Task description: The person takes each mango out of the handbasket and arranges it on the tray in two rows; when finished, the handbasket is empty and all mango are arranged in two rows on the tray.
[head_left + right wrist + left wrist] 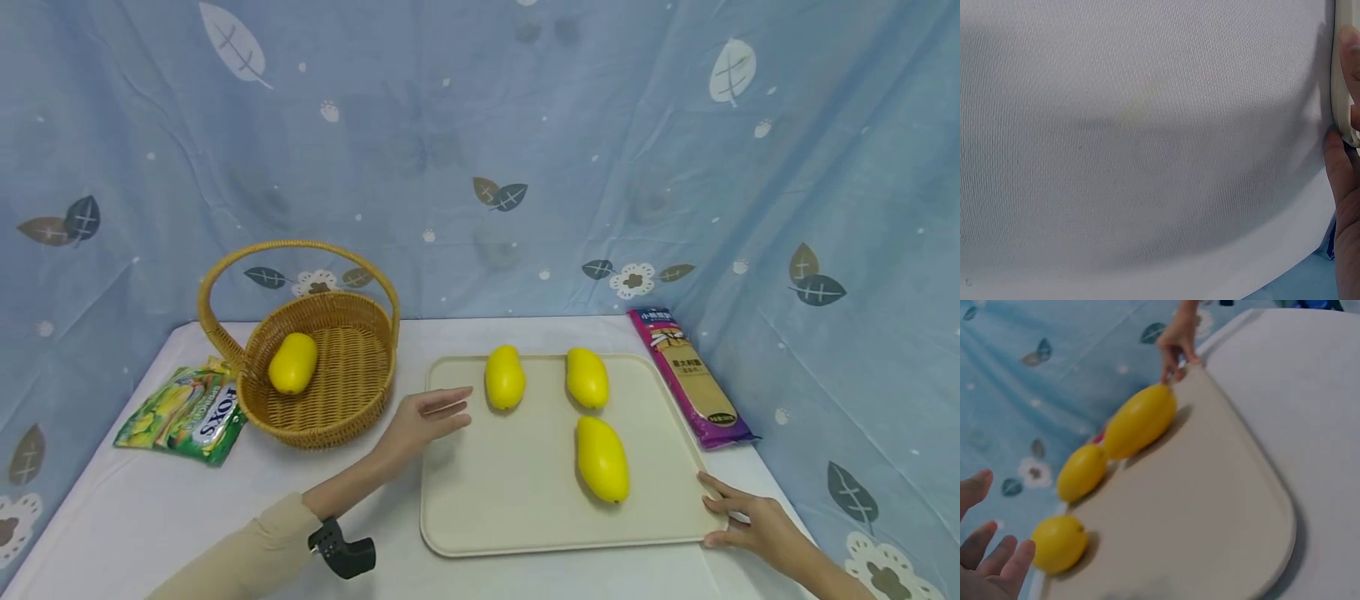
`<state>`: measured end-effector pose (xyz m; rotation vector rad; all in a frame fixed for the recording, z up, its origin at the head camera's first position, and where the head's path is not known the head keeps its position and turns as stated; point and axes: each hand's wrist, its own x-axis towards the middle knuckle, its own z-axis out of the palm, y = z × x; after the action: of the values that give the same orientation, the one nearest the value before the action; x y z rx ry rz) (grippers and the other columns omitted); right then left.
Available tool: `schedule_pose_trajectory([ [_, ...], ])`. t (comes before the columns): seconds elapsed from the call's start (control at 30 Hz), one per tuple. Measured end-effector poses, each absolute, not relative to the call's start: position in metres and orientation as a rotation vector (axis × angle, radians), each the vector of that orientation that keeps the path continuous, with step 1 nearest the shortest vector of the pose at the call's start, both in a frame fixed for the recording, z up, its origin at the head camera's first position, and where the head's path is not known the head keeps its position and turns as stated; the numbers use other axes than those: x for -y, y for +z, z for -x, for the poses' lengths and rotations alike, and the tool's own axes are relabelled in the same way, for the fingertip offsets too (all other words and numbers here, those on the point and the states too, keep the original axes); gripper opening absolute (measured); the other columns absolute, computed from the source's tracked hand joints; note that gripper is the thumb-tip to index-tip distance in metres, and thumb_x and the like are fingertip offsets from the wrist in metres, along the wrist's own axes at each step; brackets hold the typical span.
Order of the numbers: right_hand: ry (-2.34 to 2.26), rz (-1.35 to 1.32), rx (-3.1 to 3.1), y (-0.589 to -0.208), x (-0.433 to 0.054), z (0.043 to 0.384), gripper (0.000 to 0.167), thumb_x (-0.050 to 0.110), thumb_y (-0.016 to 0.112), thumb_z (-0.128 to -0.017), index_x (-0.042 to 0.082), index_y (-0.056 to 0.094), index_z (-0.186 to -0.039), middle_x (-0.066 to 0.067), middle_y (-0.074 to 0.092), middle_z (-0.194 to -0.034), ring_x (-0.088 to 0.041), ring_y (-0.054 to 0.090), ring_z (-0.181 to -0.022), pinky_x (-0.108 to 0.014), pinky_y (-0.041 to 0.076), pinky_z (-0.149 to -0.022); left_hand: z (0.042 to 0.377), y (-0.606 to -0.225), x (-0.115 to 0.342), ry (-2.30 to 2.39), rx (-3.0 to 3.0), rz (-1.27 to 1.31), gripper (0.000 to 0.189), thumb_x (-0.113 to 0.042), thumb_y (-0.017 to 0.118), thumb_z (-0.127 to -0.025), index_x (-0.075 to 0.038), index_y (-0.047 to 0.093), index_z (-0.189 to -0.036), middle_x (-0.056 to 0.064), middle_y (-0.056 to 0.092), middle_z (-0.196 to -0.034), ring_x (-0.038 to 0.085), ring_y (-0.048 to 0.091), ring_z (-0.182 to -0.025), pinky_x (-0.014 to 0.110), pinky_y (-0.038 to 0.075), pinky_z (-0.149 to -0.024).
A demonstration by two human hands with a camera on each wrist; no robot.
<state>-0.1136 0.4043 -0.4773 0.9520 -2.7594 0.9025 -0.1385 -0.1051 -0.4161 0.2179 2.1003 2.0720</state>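
Observation:
Three yellow mangoes lie on a cream tray (510, 492): one at back left (505, 377), a second mango (587, 378) at back right, and a third mango (602, 460) nearer the front. My left hand (423, 425) hovers over the tray's left edge, fingers extended toward the back-left mango and apart from it, holding nothing. In the left wrist view, that hand's spread fingers (997, 556) appear beside a mango (1060, 544). At the front-right corner, my right hand (753, 525) grips the tray's rim, fingers on the side and thumb at the front.
A wicker basket (352, 358) with a tall handle stands at left, with one mango (293, 364) inside. Beside it lies a green FOX'S packet (187, 412). A purple pasta packet (686, 375) lies along the tray's right side. A blue leaf-patterned curtain (420, 150) hangs behind the table.

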Motion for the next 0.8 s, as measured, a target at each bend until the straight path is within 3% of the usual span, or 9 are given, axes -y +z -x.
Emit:
schedule_pose_trajectory([
  [0.2,0.945,-0.952,2.776,-0.477,-0.405,0.114,0.049,0.017,0.085,-0.062,-0.011,0.07,-0.099,0.028,0.035,-0.138,0.015,0.041,-0.109,0.003,0.039,-0.077,0.135,-0.405,0.154,2.171,-2.072,-0.21,0.049,-0.009,0.066,-0.09,0.003,0.051,-0.136,0.017,0.048,-0.142,0.032,0.047,-0.128,0.03,0.049,-0.093],
  [0.3,0.973,-0.957,2.783,-0.477,-0.405,0.114,0.049,0.016,0.085,-0.063,-0.012,0.069,-0.1,0.028,0.034,-0.138,0.015,0.042,-0.109,0.002,0.04,-0.077,0.134,-0.399,0.18,2.172,-2.126,-0.184,0.049,-0.009,0.066,-0.091,0.003,0.05,-0.136,0.015,0.051,-0.139,0.023,0.055,-0.121,0.031,0.051,-0.091],
  [0.47,0.99,-0.95,2.786,-0.477,-0.405,0.114,0.049,0.015,0.084,-0.063,-0.013,0.068,-0.101,0.028,0.035,-0.138,0.014,0.044,-0.108,0.002,0.041,-0.076,0.139,-0.392,0.233,2.117,-2.245,-0.212,0.046,-0.01,0.063,-0.093,0.002,0.051,-0.135,-0.002,0.063,-0.124,0.009,0.063,-0.106,0.03,0.053,-0.087],
  [0.63,0.975,-0.955,2.772,-0.477,-0.406,0.114,0.049,0.014,0.085,-0.063,-0.013,0.069,-0.1,0.028,0.035,-0.138,0.014,0.044,-0.107,0.003,0.04,-0.077,0.152,-0.394,0.286,2.144,-2.269,-0.245,0.041,-0.005,0.059,-0.095,0.001,0.052,-0.135,-0.017,0.063,-0.117,0.002,0.063,-0.103,0.024,0.053,-0.085],
  [0.73,0.987,-0.977,2.765,-0.477,-0.406,0.114,0.048,0.014,0.084,-0.063,-0.012,0.069,-0.101,0.028,0.035,-0.138,0.014,0.044,-0.108,0.002,0.04,-0.077,0.159,-0.397,0.311,2.052,-2.38,-0.226,0.044,-0.007,0.06,-0.095,0.003,0.05,-0.136,-0.017,0.062,-0.121,-0.001,0.061,-0.104,0.021,0.053,-0.084],
  [0.8,0.993,-0.987,2.762,-0.477,-0.406,0.114,0.048,0.013,0.084,-0.064,-0.012,0.069,-0.102,0.027,0.035,-0.139,0.013,0.044,-0.108,0.002,0.04,-0.077,0.163,-0.4,0.323,1.917,-2.525,-0.193,0.047,-0.01,0.061,-0.095,0.003,0.048,-0.137,-0.01,0.061,-0.126,0.0,0.058,-0.109,0.016,0.05,-0.085],
])
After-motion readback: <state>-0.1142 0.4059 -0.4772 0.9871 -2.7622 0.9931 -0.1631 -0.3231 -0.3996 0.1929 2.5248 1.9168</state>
